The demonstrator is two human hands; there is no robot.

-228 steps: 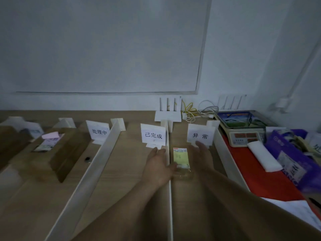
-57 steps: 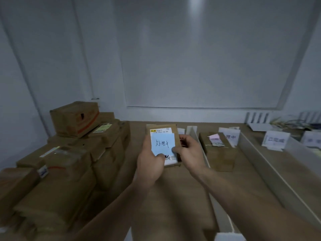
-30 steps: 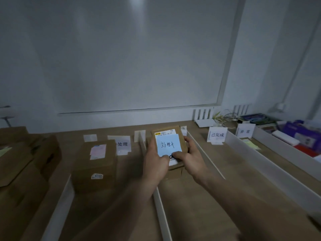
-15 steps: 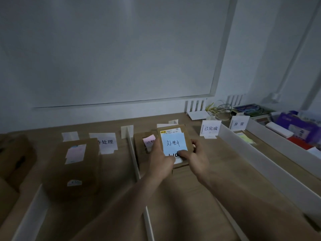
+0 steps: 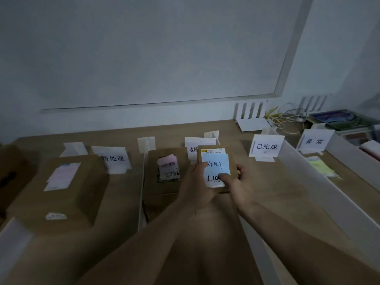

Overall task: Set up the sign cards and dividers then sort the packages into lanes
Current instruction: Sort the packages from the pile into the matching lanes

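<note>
Cardboard is filling the leftmost lane: a large brown package (image 5: 59,192) is sitting in front of the 待处理 sign card (image 5: 114,159). A white divider (image 5: 141,194) is separating that lane from the next.

Second lane: a package with a pink note (image 5: 166,173) is lying just beside the divider. Behind it, a second sign card (image 5: 192,149) is showing only its first character.

The person's left hand (image 5: 197,186) and right hand (image 5: 236,182) are both gripping the small package (image 5: 216,150), thumbs pressing on top, the other fingers wrapping round its sides. It is hovering over the second lane, right of the pink-note package. Contact with the counter (image 5: 277,192) cannot be told. A blue handwritten note (image 5: 216,166) is covering most of its top.

Further right, the 已完成 card (image 5: 266,146), a tall divider (image 5: 320,194) and the 异常 card (image 5: 314,141) are standing.

Judgement: the step is placing this package in the second lane. Doing it well probably means:
- lowering it flat onto the bare strip beside the pink-note package
- keeping the note facing up and pinned under a thumb until it is resting
- stopping short of the sign card so nothing is tipping over
</note>
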